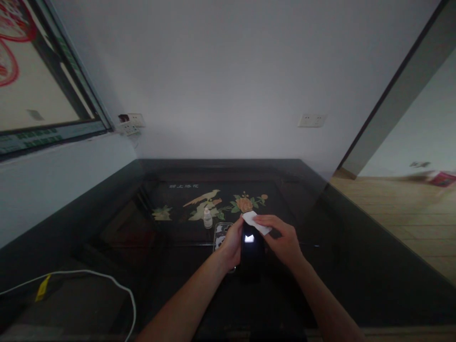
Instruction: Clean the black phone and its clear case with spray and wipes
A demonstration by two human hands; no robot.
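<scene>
My left hand [233, 242] grips the left side of a dark phone [252, 256], whose glossy face shows a bright white patch. A folded white wipe [256, 223] is pinched in my right hand [285, 240], touching or just over the phone's top end. Partly behind my left hand lies a clear phone case [221, 230] with a black-and-white pattern. Left of the case stands a small clear bottle [207, 218] with a white cap. Where the fingers wrap under the phone is hidden.
The glossy black table [171, 270] bears a painted bird and flowers. A white cable [89, 271] with a yellow tag [42, 288] curves across the near left. Wall sockets [311, 120] are on the wall behind, and a window [46, 71] is at the left.
</scene>
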